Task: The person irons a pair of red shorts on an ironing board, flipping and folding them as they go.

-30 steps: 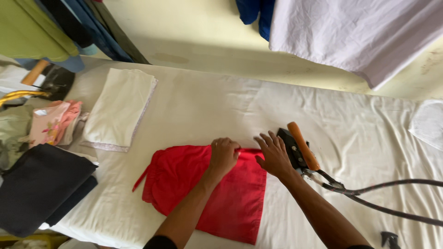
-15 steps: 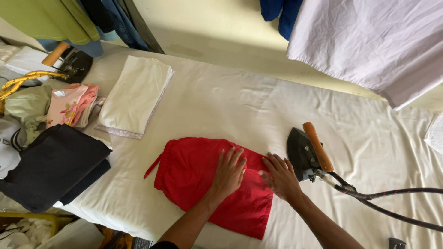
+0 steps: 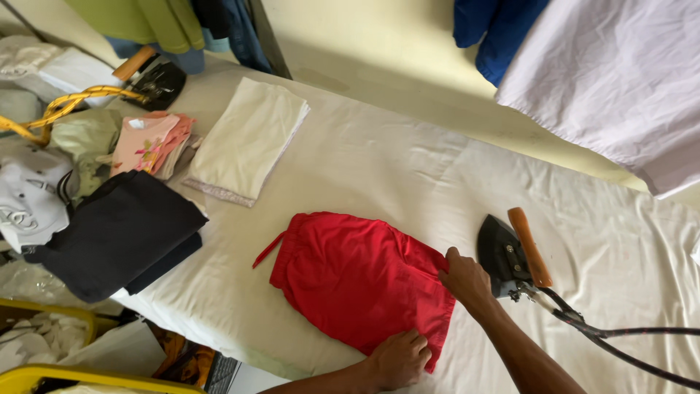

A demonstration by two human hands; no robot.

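Note:
A red garment, folded, lies flat on the white sheet-covered table. My left hand rests on its near right corner, fingers curled over the hem. My right hand pinches the garment's far right edge. Just right of that hand a black iron with a brown wooden handle stands on the sheet, its dark cord trailing off to the right.
A folded cream cloth lies at the table's left. Black folded clothes, pink clothes and a white cap sit further left. A second iron is at top left. White and blue garments hang above.
My left hand slid from the middle of the red garment down to its near right corner. My right hand shifted to the garment's right edge. The view moved right and closer.

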